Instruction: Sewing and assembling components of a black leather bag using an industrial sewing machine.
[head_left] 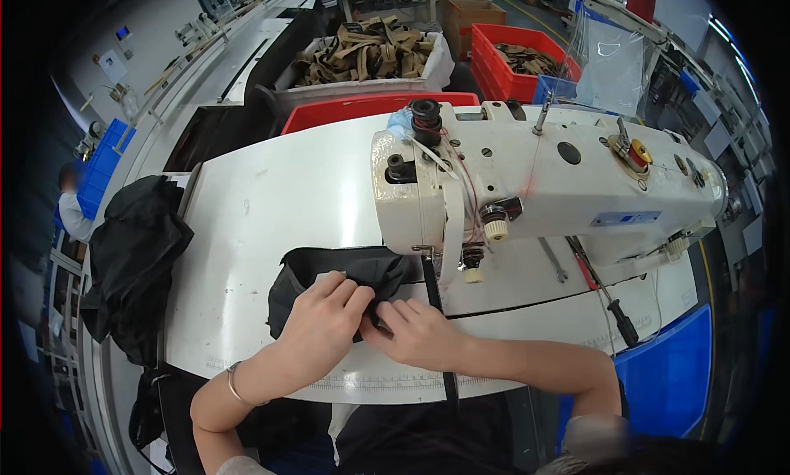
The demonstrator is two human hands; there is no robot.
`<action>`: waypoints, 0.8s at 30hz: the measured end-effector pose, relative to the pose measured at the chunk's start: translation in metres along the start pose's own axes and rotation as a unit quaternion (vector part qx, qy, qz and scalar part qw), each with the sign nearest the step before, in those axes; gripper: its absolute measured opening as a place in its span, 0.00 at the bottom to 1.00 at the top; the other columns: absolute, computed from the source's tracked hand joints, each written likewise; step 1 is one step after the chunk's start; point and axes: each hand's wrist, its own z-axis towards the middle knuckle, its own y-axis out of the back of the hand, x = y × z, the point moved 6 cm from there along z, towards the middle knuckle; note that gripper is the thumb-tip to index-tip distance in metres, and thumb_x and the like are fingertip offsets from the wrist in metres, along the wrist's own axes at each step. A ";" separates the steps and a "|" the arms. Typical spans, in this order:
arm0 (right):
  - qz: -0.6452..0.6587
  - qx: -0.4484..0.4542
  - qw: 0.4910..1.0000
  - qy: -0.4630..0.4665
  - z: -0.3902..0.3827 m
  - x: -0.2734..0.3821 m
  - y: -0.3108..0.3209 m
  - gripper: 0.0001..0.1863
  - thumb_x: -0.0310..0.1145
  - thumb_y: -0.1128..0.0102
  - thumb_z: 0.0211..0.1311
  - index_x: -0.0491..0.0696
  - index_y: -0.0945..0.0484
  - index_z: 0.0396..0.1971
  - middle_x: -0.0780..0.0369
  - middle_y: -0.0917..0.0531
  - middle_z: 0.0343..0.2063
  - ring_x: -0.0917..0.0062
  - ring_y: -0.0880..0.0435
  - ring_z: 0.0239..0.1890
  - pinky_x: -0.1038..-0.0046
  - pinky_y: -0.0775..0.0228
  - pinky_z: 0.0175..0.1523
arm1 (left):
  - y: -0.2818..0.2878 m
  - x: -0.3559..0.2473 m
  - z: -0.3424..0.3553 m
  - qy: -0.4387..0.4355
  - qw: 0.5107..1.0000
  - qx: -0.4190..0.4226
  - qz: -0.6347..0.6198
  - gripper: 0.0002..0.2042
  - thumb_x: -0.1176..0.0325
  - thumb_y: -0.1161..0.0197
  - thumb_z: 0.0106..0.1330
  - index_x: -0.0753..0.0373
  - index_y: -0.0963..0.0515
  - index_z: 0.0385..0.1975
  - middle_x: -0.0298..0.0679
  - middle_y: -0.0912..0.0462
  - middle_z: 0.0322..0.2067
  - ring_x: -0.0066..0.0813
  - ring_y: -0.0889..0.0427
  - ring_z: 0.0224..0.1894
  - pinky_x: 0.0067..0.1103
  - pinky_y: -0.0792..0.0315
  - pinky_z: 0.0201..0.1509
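A piece of black fabric lies on the white sewing table, left of the sewing machine's needle end. It is bunched up and looks folded into a loop or pouch. My left hand is closed on its near edge, fingers pinched. Close beside it, my right hand also pinches the fabric edge, the fingertips of both hands almost meeting. The exact spot they grip is partly hidden by the fingers. Just right of the fabric, a narrow black strap runs from under the machine head toward the table's front edge.
More black fabric hangs over the table's left end. A wrench and a screwdriver lie under the machine arm. Behind stand a white bin of brown strips and a red crate. A blue bin sits at the right.
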 end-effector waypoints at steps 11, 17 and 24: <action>-0.019 0.006 0.998 0.066 0.004 0.030 -0.018 0.07 0.32 0.43 0.44 0.46 0.27 0.23 0.65 0.28 0.18 0.78 0.28 0.21 0.78 0.37 0.27 | -0.028 0.046 -0.004 0.306 0.794 0.022 -0.524 0.08 0.73 0.42 0.60 0.69 0.28 0.36 0.30 0.31 0.22 0.14 0.36 0.27 0.15 0.38 0.29; -0.072 0.115 0.989 0.058 0.007 0.023 -0.039 0.08 0.31 0.44 0.46 0.43 0.24 0.26 0.59 0.22 0.26 0.68 0.23 0.26 0.71 0.32 0.31 | -0.032 -0.006 0.014 0.050 0.997 -0.049 -0.031 0.12 0.75 0.38 0.48 0.65 0.20 0.35 0.40 0.21 0.32 0.31 0.22 0.24 0.25 0.28 0.25; 0.268 0.330 0.900 0.092 -0.063 0.042 0.050 0.43 0.43 0.35 0.47 0.48 0.44 0.64 0.53 0.41 0.64 0.60 0.46 0.67 0.54 0.55 0.69 | -0.081 -0.005 0.025 -0.035 0.997 -0.068 0.012 0.13 0.75 0.42 0.48 0.67 0.26 0.36 0.41 0.29 0.32 0.36 0.27 0.41 0.25 0.31 0.46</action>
